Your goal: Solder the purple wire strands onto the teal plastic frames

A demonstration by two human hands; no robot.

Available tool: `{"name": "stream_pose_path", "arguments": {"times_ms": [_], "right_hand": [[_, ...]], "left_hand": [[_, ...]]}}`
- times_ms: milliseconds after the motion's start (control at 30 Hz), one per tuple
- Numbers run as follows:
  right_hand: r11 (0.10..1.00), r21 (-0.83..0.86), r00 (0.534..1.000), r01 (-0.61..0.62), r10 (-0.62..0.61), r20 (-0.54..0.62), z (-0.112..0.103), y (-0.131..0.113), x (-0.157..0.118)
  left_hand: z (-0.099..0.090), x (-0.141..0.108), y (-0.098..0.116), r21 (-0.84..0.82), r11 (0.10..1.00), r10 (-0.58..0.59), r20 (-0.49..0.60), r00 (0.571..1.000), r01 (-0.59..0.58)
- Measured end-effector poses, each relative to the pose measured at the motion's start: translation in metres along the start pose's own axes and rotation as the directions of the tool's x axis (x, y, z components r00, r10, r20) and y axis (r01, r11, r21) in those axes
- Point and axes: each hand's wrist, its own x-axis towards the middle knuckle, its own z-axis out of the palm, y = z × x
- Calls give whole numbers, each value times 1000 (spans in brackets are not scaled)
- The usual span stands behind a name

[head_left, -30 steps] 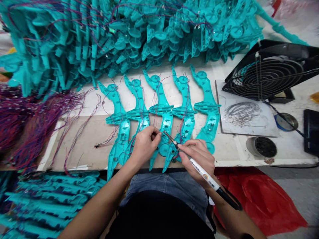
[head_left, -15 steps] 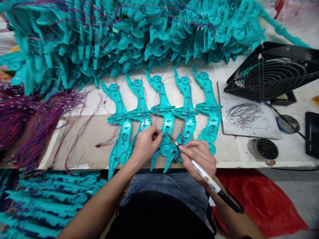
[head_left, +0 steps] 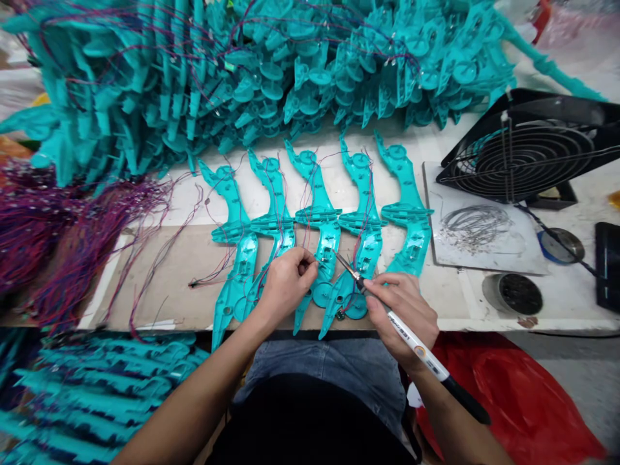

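A white-and-black soldering iron [head_left: 409, 339] is gripped like a pen in my right hand [head_left: 404, 313]. Its metal tip points up and left, just beside the middle turquoise plastic part [head_left: 327, 242]. My left hand [head_left: 289, 279] is pinched over the lower half of that same part; what its fingertips hold is too small to make out. Several matching turquoise parts lie in a row, with thin red and blue wires [head_left: 371, 187] running along them. By the foot of the fourth part sits a tiny dark component [head_left: 340, 315].
Turquoise parts [head_left: 271, 71] are heaped along the back. Bundled wires [head_left: 82, 252] lie left. On the right are a black fan [head_left: 527, 148], a board with coiled solder wire [head_left: 477, 226], and a round tub [head_left: 518, 292]. A red bag [head_left: 504, 387] hangs below the edge.
My right hand has drawn the soldering iron back to the right, so its tip is away from my left fingertips. My left hand stays almost where it was.
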Motion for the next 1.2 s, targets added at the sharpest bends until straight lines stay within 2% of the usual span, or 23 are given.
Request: {"name": "stream_pose_path", "arguments": {"times_ms": [167, 267, 300, 367, 433, 467, 533, 600, 667, 800, 933, 1067, 1200], "right_hand": [[1000, -2, 1000, -20, 20, -16, -1, 1, 1], [1000, -5, 1000, -11, 11, -23, -3, 2, 1], [1000, -3, 1000, -9, 9, -28, -4, 3, 1], [1000, 0, 999, -8, 8, -46, -6, 4, 1], [1000, -5, 998, -12, 12, -60, -8, 6, 1], [1000, -10, 998, -17, 16, -66, -9, 6, 1], [1000, -19, 997, -25, 24, -67, -11, 6, 1], [1000, -18, 998, -20, 19, -64, -11, 6, 1], [1000, -10, 998, -8, 8, -63, -10, 6, 1], [1000, 4, 997, -7, 7, -72, -7, 5, 1], [1000, -1, 998, -6, 6, -68, -6, 2, 2], [1000, 1, 998, 7, -7, -63, -6, 1, 3], [1000, 18, 998, 16, -15, -69, -4, 2, 3]], "left_hand": [[2, -1, 5, 30, 1000, 5, 2, 1000, -5], [-1, -3, 8, -35, 999, -4, 16, 1000, 4], [-5, -3, 8, -73, 997, -10, -5, 1000, 10], [-17, -1, 6, -104, 995, -16, -119, 993, 3], [-33, 5, 1, -9, 1000, 26, -256, 966, -30], [-41, 9, -2, 64, 997, 63, -282, 957, -47], [-54, 16, -9, 195, 977, 132, -232, 964, -87], [-58, 20, -12, 286, 950, 165, -121, 979, -125], [-55, 21, -11, 384, 910, 190, -49, 981, -157], [-38, 19, -2, 587, 781, 246, 26, 969, -214], [-29, 21, 3, 692, 694, 198, 80, 977, -198], [-29, 23, 0, 694, 701, 117, 118, 986, -166], [-28, 15, -7, 616, 774, 170, 20, 985, -146]]}}
